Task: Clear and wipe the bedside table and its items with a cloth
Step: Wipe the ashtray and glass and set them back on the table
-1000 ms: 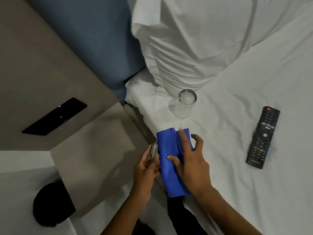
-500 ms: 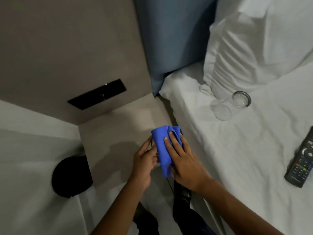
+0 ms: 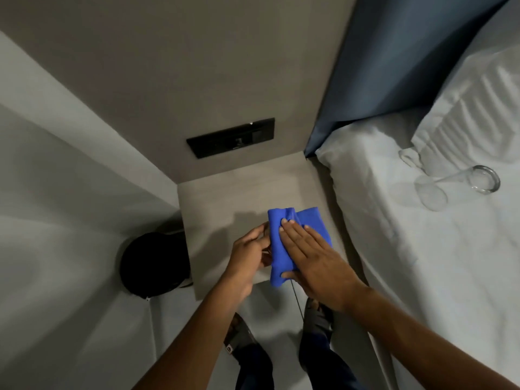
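Both hands on cloth (image 3: 292, 243), wiping a hidden item over the table (image 3: 225, 198).

Right hand (image 3: 318, 260) lies flat on the cloth, fingers (image 3: 292, 235) together and straight, thumb hooked under the 6 o'clock edge. Left hand (image 3: 250, 257) sits at the cloth's 9 o'clock side, fingers curled on something under the fold; what it is can't be told. Cloth's long axis runs 12 to 6, at the table's 5 o'clock corner. Bare tabletop lies toward 11 from the fingers, left hand nearer it. Glass (image 3: 455, 187) lies on its side on the bed (image 3: 422, 263), toward 2. No readable writing anywhere.
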A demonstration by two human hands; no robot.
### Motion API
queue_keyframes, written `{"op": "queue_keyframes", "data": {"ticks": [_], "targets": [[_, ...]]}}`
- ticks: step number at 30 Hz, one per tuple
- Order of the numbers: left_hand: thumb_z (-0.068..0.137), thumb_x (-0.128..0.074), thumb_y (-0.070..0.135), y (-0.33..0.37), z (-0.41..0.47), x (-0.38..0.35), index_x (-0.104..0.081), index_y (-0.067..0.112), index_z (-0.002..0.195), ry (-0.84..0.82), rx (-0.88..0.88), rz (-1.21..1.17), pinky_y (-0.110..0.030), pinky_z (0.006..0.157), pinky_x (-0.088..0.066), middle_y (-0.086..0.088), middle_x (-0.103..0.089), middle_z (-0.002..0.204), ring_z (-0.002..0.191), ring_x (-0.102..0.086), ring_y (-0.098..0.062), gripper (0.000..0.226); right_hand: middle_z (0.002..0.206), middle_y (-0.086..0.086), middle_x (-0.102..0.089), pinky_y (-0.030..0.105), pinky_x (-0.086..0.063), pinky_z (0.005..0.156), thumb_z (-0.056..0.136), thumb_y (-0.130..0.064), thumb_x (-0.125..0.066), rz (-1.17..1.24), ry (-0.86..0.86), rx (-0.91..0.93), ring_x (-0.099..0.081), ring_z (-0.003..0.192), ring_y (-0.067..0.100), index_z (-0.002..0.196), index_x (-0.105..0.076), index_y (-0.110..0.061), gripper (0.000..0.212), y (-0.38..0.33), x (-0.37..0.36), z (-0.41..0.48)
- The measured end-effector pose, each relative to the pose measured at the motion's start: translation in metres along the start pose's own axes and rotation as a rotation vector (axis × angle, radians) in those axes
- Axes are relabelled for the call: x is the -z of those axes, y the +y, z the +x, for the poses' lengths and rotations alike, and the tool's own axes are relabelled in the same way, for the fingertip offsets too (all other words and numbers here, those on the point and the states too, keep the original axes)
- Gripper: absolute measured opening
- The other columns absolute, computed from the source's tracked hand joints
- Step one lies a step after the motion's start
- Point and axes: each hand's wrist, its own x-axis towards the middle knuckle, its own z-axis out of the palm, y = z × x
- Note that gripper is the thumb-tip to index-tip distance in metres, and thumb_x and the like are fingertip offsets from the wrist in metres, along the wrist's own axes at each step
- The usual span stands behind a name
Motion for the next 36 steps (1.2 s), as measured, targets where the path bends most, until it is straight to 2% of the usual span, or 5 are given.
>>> {"op": "queue_keyframes", "data": {"ticks": [5, 8, 12, 18, 36], "targets": [[0.095, -0.059, 0.018, 0.007, -0.010, 0.042, -0.065, 0.025, 0.123, 0.061, -0.006, -0.081, -0.021, 0.060, -0.056, 0.000, -0.074, 0.105, 0.074, -0.067, -0.015, 0.029, 0.150, 0.014, -0.039, 0.047, -0.025, 0.113, 0.060, 0.014, -0.067, 0.129, -0.019, -0.022, -0.039, 0.138, 0.030, 0.144, -0.036, -0.002, 0.091, -0.025, -0.014, 0.012], [0.094, -0.060, 0.013, 0.008, -0.016, 0.058, -0.062, 0.019, 0.128, 0.042, -0.030, -0.047, -0.028, 0.075, -0.058, -0.009, -0.071, 0.116, 0.089, -0.068, -0.023, 0.034, 0.161, 0.005, -0.005, 0.029, -0.001, 0.122, 0.088, -0.001, -0.057, 0.257, -0.047, -0.126, -0.007, 0.150, 0.020, 0.150, -0.002, -0.014, 0.083, -0.019, -0.024, 0.014], [0.094, -0.059, 0.010, 0.007, -0.018, 0.070, -0.063, 0.019, 0.129, -0.014, -0.067, -0.010, -0.025, 0.074, -0.061, -0.007, -0.071, 0.121, 0.102, -0.070, -0.023, 0.036, 0.162, 0.000, 0.007, 0.028, 0.003, 0.122, 0.096, -0.012, -0.047, 0.290, -0.059, -0.078, 0.008, 0.149, 0.013, 0.151, 0.003, -0.018, 0.074, -0.033, -0.028, 0.030], [0.095, -0.059, 0.021, 0.001, -0.014, 0.085, -0.068, 0.039, 0.103, 0.108, -0.024, -0.109, -0.026, 0.068, -0.057, 0.006, -0.076, 0.090, 0.070, -0.066, -0.017, 0.021, 0.158, -0.006, 0.010, 0.021, 0.018, 0.114, 0.086, 0.001, -0.042, 0.225, -0.078, 0.056, 0.016, 0.146, 0.010, 0.146, 0.010, -0.022, 0.083, -0.062, -0.038, 0.026], [0.095, -0.061, 0.018, -0.027, 0.025, 0.071, -0.055, 0.018, 0.125, 0.234, 0.077, -0.141, -0.033, 0.074, -0.057, -0.012, -0.068, 0.112, 0.089, -0.070, -0.026, 0.031, 0.155, -0.011, 0.022, 0.018, 0.030, 0.105, 0.090, -0.006, -0.041, 0.273, -0.174, -0.120, 0.022, 0.144, 0.007, 0.144, 0.019, -0.028, 0.084, -0.030, -0.052, 0.026]]}}
